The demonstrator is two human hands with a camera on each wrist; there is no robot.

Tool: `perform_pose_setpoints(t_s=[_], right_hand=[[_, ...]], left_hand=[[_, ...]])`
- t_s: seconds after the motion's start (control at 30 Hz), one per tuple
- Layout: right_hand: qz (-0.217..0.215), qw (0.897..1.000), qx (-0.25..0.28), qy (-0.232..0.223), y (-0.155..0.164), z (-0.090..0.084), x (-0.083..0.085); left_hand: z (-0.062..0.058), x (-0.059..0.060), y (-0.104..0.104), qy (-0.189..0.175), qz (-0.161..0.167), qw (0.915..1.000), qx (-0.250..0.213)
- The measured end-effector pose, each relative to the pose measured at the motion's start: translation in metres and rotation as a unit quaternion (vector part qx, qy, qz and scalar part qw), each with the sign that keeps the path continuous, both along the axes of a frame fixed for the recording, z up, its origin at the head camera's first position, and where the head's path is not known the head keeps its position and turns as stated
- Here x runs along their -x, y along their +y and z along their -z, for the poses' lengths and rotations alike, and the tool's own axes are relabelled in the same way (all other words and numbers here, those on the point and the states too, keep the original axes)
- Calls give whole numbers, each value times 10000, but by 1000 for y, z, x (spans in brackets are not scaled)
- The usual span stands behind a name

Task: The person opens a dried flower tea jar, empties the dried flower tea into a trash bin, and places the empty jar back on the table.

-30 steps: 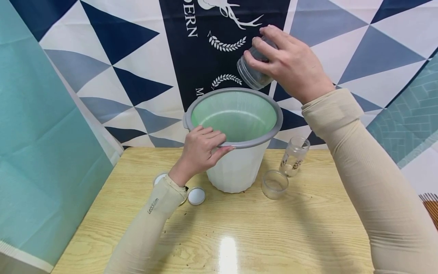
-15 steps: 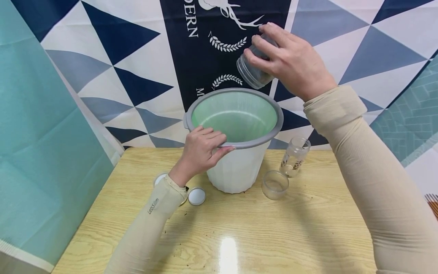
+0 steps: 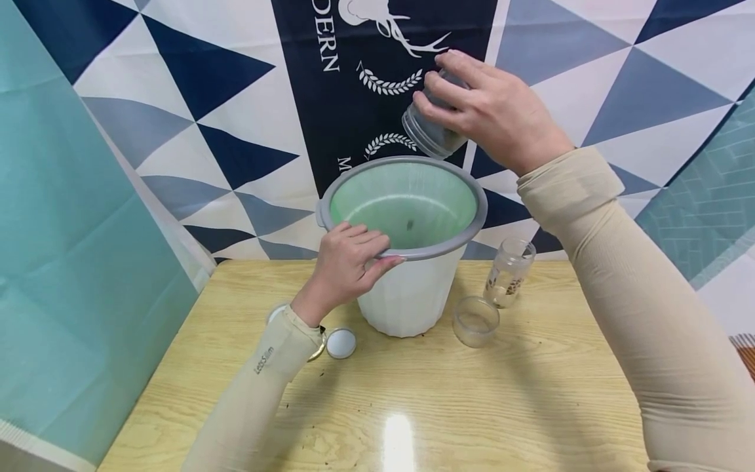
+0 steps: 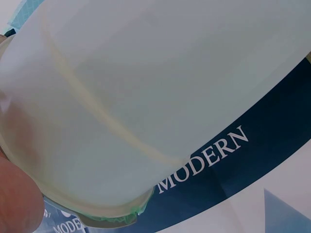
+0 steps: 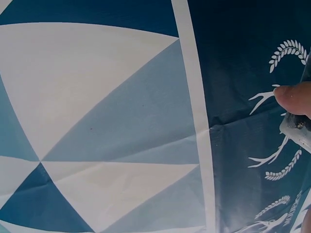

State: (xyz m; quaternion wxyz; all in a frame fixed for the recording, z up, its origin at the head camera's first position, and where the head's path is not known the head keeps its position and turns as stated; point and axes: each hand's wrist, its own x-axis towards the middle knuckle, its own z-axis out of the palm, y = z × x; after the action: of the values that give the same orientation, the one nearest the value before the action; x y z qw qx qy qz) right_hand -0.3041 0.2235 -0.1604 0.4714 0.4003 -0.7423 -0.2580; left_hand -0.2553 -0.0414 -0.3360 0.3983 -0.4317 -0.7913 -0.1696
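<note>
My left hand (image 3: pixel 348 265) grips the front-left rim of a white trash bin (image 3: pixel 407 301), thumb outside and fingers curled over the edge. A pale green liner (image 3: pixel 407 187) covers its inside under a grey rim. Above the bin's back right, my right hand (image 3: pixel 489 108) holds a clear jar (image 3: pixel 430 131), tilted with its mouth down and left. A small dark blurred speck (image 3: pixel 409 225) shows inside the bin. The right wrist view catches only a fingertip (image 5: pixel 291 99) and part of the jar (image 5: pixel 296 131); the left wrist view is mostly bin wall (image 4: pixel 160 87).
Right of the bin stand a clear tall jar (image 3: pixel 510 275) and a short clear container (image 3: pixel 475 321). White round lids (image 3: pixel 341 343) lie near my left wrist, one partly hidden. Dark crumbs dot the wooden table (image 3: pixel 472 406). A patterned cloth (image 3: pixel 236 131) hangs behind.
A dark blurred speck now shows inside the bin. The right hand and jar have shifted slightly left and down; the whole view has also dipped a little. The left hand keeps its hold.
</note>
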Motion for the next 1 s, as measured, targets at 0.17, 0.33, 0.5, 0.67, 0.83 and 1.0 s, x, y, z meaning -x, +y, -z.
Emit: perform_pose_setpoints(t_s=[0.17,0.33,0.5,0.67,0.83,1.0], right_hand=[[-67,9999,-107,1,1,-4,-2],[-103,9999,-6,-80,0,-4,-2],[-120,9992,263,-268,2,-2,-3],[-297,9977,501,-348,4,1,-2],[-305,9979,486,-289,5,0,-2],[-387,9987,305,-154,5,-2,-1]], left_hand=[[-1,0,1,38,9,10000,-18],[-1,-1,1,42,-22,10000,-14],[-2,-2,1,52,-36,10000,-29],[-2,-3,2,61,-16,10000,-45],[-3,-3,2,42,-5,10000,-56],[-2,-3,2,42,-21,10000,-59]])
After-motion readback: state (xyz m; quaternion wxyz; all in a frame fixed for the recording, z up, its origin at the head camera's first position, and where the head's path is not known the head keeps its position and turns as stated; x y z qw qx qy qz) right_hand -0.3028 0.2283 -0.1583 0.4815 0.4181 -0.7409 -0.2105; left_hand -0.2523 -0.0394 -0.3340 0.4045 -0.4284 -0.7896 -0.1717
